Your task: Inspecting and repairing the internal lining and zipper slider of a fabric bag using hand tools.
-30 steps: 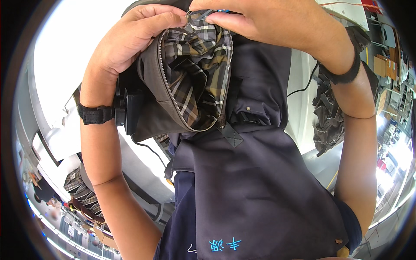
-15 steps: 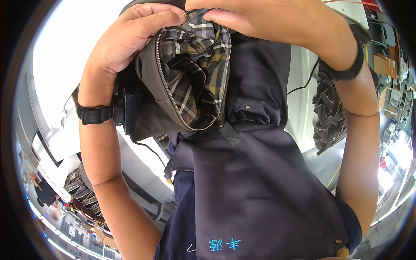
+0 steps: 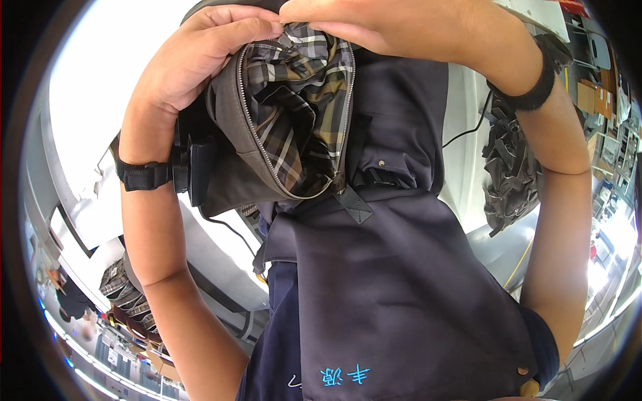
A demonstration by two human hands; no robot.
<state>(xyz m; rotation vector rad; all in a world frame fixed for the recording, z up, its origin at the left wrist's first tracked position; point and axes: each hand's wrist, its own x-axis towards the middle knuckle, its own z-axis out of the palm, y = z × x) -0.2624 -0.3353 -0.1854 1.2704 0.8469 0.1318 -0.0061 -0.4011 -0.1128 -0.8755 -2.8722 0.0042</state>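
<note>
A dark grey zip bag (image 3: 234, 174) hangs open in front of my dark jacket, with plaid cloth (image 3: 301, 113) stuffed inside it. My left hand (image 3: 207, 53) grips the bag's upper left rim beside the zipper. My right hand (image 3: 374, 27) pinches the top of the opening, fingers on the plaid cloth and the zipper end. Both wrists wear black bands (image 3: 144, 175). The zipper (image 3: 264, 160) runs open in a long loop down the bag.
A grey plaid garment (image 3: 511, 167) lies on a white table (image 3: 495, 247) at the right, with a black cable (image 3: 468, 130) nearby. More folded plaid clothes (image 3: 124, 287) sit at the lower left. Shelves with boxes (image 3: 595, 93) stand far right.
My right hand has shifted slightly left along the top of the opening, pressing the plaid cloth down. The bag and left hand have barely moved.
</note>
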